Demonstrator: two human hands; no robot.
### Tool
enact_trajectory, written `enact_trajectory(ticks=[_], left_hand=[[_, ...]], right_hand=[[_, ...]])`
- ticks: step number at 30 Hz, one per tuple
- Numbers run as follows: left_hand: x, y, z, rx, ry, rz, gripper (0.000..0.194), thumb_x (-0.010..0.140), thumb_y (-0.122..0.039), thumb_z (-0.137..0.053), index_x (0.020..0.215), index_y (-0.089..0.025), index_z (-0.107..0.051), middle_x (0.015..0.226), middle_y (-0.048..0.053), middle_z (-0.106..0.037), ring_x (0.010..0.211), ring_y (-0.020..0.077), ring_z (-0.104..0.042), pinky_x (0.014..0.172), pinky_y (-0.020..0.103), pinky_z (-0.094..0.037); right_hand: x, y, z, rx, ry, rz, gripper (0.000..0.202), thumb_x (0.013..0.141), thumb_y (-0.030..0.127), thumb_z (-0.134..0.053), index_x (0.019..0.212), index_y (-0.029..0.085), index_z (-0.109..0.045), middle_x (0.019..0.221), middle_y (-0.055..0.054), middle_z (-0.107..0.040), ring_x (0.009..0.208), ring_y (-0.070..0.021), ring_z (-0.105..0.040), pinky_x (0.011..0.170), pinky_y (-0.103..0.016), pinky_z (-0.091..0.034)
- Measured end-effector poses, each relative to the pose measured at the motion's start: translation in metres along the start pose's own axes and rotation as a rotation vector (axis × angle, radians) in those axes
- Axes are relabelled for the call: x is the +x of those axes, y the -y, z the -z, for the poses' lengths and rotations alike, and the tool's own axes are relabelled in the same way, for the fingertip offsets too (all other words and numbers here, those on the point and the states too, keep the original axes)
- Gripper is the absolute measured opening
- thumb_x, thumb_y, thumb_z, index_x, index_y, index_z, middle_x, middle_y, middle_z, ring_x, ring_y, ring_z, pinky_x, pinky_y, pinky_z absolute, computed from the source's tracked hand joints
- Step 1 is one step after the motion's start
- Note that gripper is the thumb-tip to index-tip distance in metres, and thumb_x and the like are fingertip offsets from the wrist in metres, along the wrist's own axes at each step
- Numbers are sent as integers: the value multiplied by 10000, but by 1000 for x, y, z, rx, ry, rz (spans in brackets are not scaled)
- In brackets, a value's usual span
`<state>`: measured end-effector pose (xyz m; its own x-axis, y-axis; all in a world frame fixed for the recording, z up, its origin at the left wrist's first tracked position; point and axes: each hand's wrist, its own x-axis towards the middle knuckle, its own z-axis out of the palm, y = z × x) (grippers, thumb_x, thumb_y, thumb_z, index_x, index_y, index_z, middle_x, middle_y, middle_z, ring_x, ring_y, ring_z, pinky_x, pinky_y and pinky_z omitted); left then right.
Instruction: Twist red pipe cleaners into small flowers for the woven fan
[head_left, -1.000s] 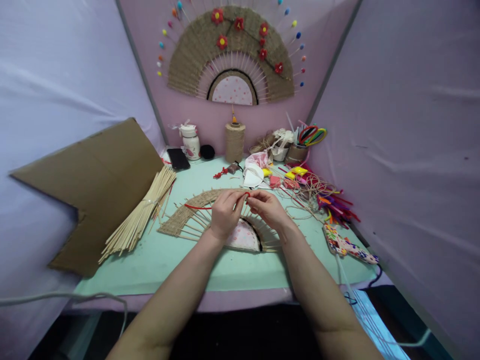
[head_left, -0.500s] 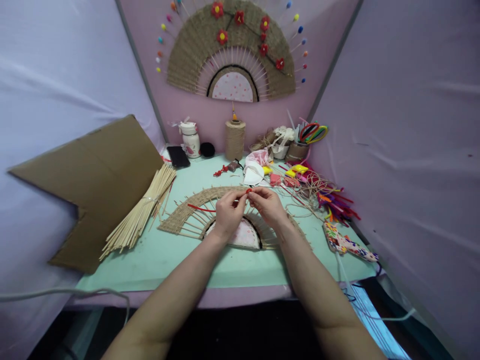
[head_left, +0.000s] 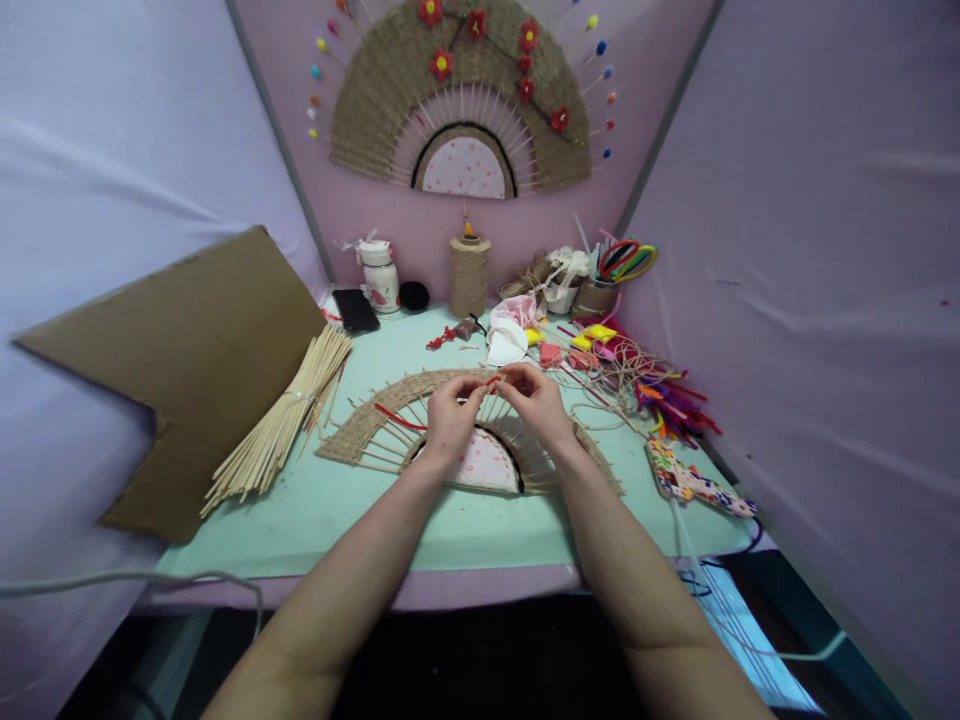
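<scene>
Both hands (head_left: 451, 415) pinching thin red strip (head_left: 400, 418) over woven fan (head_left: 358, 430).

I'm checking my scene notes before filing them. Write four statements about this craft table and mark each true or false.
1. The left hand and right hand both hold a thin red strip in their fingers. True.
2. The white lidded bottle stands right of the brown cylindrical twine spool. False: the bottle is left of the spool.
3. A tied bundle of thin pale sticks lies left of the half-round woven tan fan on the pale green tabletop. True.
4. The large woven tan fan on the wall bears only blue flowers. False: its flowers are red.
</scene>
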<state>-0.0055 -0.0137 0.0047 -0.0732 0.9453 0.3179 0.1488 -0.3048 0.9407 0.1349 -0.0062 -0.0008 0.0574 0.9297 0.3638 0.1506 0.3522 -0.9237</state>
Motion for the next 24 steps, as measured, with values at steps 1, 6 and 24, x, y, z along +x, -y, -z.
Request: enact_trajectory(ticks=[1,6,24], left_hand=[[0,0,0,13,2,-15,106,745,-243,-634,738,-148,-681,734,38,-682,696,136,-599,698,262,-459],[-1,2,-4,-48,10,60,125,719,-266,-650,721,-142,-669,663,17,-649,614,117,-559,629,246,-443],[-3,16,-14,-471,50,397,254,566,-271,-794,747,-115,-707,710,36,-695,621,115,-641,654,254,-526]], right_hand=[[0,1,1,-53,2,43,180,737,324,-657,852,186,-661,740,-14,-634,656,-144,-545,625,-275,-423],[-4,5,1,-203,-1,130,119,781,289,-600,759,184,-651,775,-35,-647,722,-163,-575,688,-294,-441],[1,-3,1,459,125,-463,310,530,375,-815,673,151,-655,561,22,-571,502,-69,-453,467,-207,-327]])
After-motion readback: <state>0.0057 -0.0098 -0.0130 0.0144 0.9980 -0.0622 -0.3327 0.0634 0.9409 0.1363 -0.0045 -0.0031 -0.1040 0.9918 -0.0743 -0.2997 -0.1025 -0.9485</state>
